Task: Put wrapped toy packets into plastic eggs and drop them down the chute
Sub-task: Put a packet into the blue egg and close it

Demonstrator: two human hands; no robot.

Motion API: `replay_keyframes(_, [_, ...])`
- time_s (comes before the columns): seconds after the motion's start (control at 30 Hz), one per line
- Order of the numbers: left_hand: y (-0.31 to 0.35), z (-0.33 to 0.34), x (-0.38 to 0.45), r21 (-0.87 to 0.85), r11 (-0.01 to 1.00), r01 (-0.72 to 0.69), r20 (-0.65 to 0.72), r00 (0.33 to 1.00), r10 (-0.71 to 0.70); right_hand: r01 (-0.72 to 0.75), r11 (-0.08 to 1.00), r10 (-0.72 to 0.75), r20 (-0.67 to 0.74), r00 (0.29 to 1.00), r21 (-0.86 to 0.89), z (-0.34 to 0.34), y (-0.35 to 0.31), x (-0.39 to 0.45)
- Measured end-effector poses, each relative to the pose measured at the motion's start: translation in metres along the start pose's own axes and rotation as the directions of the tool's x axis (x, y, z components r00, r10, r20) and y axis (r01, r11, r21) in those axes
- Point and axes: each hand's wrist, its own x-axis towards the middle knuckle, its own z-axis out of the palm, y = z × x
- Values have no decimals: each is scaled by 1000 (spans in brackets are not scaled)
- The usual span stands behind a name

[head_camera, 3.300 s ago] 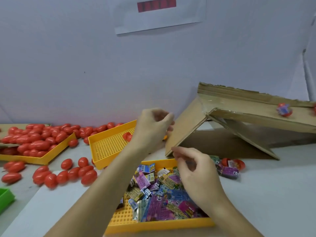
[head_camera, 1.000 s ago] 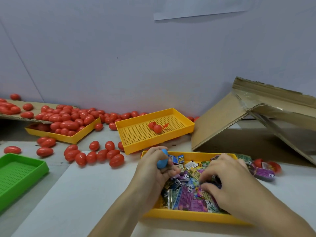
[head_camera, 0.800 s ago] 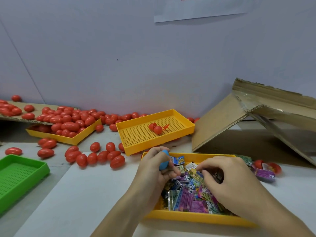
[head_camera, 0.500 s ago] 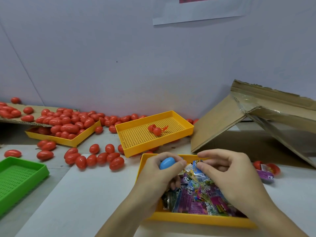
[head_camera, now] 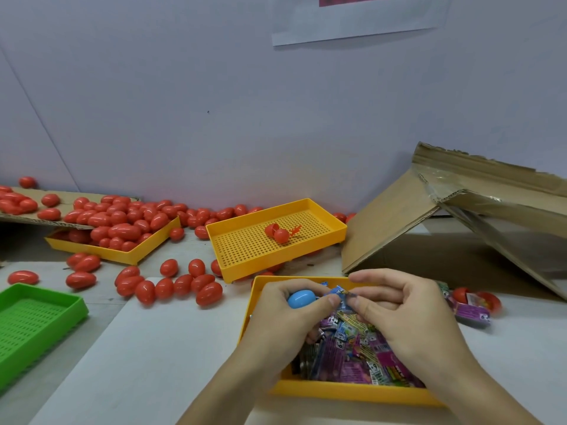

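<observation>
My left hand (head_camera: 282, 317) grips a blue plastic egg (head_camera: 300, 299) above the near yellow tray (head_camera: 346, 391), which holds several wrapped toy packets (head_camera: 352, 357). My right hand (head_camera: 402, 311) pinches a blue wrapped packet (head_camera: 337, 293) right beside the egg. The cardboard chute (head_camera: 478, 204) slopes down at the right, behind the tray.
A second yellow tray (head_camera: 242, 250) at centre holds a split red egg (head_camera: 279, 234). A third yellow tray (head_camera: 122, 256) at the left is heaped with red eggs (head_camera: 122, 222); several more lie loose on the table. A green tray (head_camera: 33, 317) sits far left. An open red egg with a purple packet (head_camera: 472, 305) lies at the right.
My right hand lifted a blue packet out of the tray and brought it up to the blue egg in my left hand. The view shifted slightly.
</observation>
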Motion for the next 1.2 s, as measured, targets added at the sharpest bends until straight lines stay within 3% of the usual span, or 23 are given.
replay_keyframes(0.2, [4,-2,0,-60,998,22,137,991,-14,48,990,-60,-84,995,-135,4,3,-1])
replay_keyframes(0.3, [3,-2,0,-24,999,28,181,983,-23,71,991,-82,-93,992,-114,2,4,-1])
replay_keyframes(0.53, [1,-4,2,-117,993,26,175,984,-5,58,997,-56,39,998,-55,1,2,0])
replay_keyframes(0.77, [1,-4,2,-113,993,20,172,985,0,63,997,-62,10,998,-54,1,5,1])
replay_keyframes(0.87, [1,-4,1,-98,995,9,184,983,9,80,993,-79,14,997,-82,0,6,2])
replay_keyframes(1.03, [0,-2,1,-29,1000,-7,212,977,13,189,961,-160,152,975,-203,-4,2,0])
replay_keyframes(1.2, [0,-4,3,-71,997,-18,154,988,28,218,949,-193,125,973,-226,-2,3,1])
